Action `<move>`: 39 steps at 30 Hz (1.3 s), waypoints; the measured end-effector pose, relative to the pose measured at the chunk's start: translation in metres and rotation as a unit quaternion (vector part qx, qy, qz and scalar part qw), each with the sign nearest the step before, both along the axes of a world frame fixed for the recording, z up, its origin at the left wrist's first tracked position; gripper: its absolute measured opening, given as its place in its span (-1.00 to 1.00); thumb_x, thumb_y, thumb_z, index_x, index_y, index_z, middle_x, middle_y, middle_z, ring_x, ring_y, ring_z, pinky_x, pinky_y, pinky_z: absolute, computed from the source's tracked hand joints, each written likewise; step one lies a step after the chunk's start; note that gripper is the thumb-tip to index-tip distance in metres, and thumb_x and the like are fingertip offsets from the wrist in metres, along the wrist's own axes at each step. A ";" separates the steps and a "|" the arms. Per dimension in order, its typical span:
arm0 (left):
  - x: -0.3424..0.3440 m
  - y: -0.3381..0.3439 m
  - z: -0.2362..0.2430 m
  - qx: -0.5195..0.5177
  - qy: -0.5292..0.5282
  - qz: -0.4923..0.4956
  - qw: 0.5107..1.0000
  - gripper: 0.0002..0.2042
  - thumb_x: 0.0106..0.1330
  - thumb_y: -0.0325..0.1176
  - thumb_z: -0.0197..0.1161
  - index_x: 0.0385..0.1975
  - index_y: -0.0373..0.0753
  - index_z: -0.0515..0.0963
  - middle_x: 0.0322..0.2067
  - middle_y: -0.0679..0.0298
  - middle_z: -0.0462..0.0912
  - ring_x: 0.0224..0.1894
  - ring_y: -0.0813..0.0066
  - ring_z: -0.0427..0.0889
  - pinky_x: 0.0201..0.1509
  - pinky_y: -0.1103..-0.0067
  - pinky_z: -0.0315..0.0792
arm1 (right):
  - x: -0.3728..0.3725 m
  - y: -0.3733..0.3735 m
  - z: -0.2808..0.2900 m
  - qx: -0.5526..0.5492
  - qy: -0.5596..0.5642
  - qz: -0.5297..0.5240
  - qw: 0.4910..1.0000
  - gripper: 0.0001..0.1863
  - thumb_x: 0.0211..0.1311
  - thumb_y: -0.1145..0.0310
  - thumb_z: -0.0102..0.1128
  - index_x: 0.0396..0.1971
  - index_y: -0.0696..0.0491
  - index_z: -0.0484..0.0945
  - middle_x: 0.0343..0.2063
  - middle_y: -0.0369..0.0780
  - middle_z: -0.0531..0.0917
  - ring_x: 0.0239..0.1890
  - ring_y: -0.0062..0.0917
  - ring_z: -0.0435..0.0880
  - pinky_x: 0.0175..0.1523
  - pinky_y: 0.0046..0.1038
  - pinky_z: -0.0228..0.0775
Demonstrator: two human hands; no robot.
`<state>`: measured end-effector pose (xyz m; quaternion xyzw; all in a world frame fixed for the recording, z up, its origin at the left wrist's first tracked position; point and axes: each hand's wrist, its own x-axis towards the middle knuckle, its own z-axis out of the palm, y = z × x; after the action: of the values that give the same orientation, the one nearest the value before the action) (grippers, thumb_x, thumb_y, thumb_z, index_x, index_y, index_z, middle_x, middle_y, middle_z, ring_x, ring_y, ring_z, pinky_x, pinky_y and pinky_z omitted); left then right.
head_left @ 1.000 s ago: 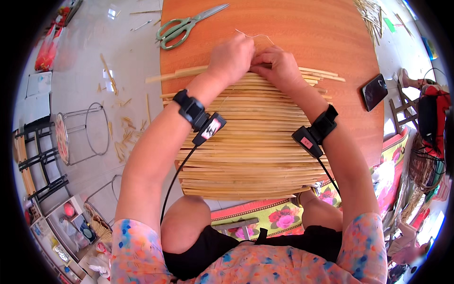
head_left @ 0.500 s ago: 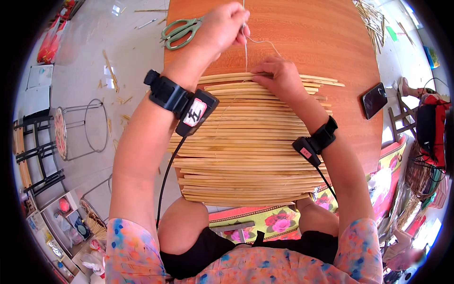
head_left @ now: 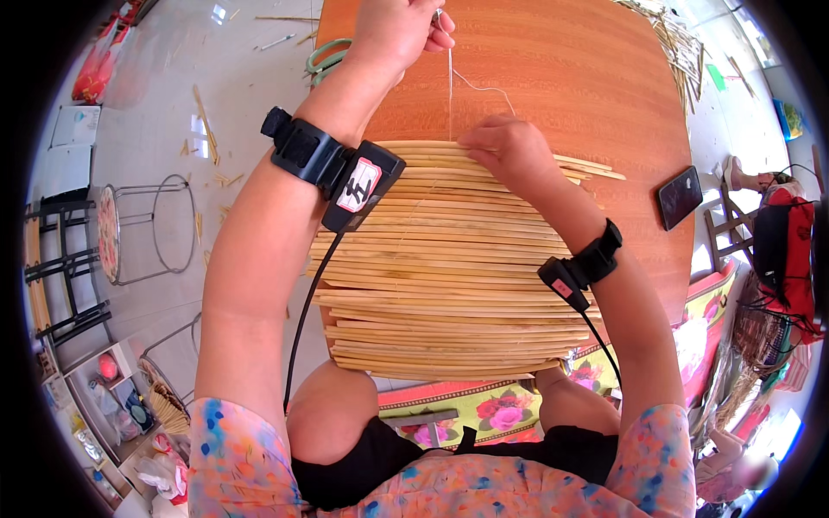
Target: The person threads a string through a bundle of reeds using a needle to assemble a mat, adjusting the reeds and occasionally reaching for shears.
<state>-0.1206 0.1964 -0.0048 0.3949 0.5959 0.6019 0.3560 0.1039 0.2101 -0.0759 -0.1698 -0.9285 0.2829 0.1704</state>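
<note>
Holding thread (head_left: 450,95), the left hand (head_left: 401,31) partly hides the green scissors (head_left: 328,64).

The pale floor (head_left: 250,104) gleams beside a brown table (head_left: 561,69).

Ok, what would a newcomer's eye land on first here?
The broad row of slender yellow sticks across the middle. At the top, the bare left hand holds a thin white thread running straight to the row's far edge, beside the bare right hand. A flat black phone lies near the right edge of the orange wooden table.
</note>
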 end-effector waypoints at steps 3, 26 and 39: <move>-0.005 0.000 -0.009 0.016 -0.004 0.006 1.000 -0.79 0.54 -0.32 0.02 -0.35 -0.24 0.47 -0.57 0.26 0.61 -0.66 0.56 0.59 -0.62 0.66 0.45 | -0.002 -0.001 0.007 0.022 -0.045 0.006 0.999 -0.79 0.12 0.49 0.35 -0.21 0.05 0.72 -0.29 -0.18 0.69 -0.15 -0.25 0.66 -0.05 -0.26 0.54; 0.056 -0.154 -0.043 -0.102 0.563 -0.264 0.776 -0.05 0.14 0.05 0.43 0.50 -0.12 0.09 0.55 0.23 -0.06 0.58 0.19 -0.09 0.57 0.01 -0.12 | 0.087 -0.042 0.022 0.123 -0.189 -0.017 0.974 -0.16 0.26 0.02 0.26 0.46 0.05 0.17 0.52 -0.21 0.10 0.57 -0.21 -0.06 0.56 0.04 -0.23; 0.007 -0.105 -0.038 0.070 0.576 -0.128 0.804 -0.78 0.29 -0.37 0.27 -0.11 -0.26 0.64 0.13 0.12 0.55 0.02 0.09 0.62 0.04 0.30 0.53 | 0.066 -0.043 0.032 0.126 -0.234 0.000 0.964 -0.19 0.33 -0.03 0.17 0.47 0.03 0.15 0.50 -0.23 0.13 0.56 -0.27 -0.01 0.53 0.12 -0.20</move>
<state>-0.1137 0.0914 -0.0427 0.7654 0.5917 0.2529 -0.0075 0.1697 0.1668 -0.0440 -0.2086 -0.9706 0.1160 -0.0314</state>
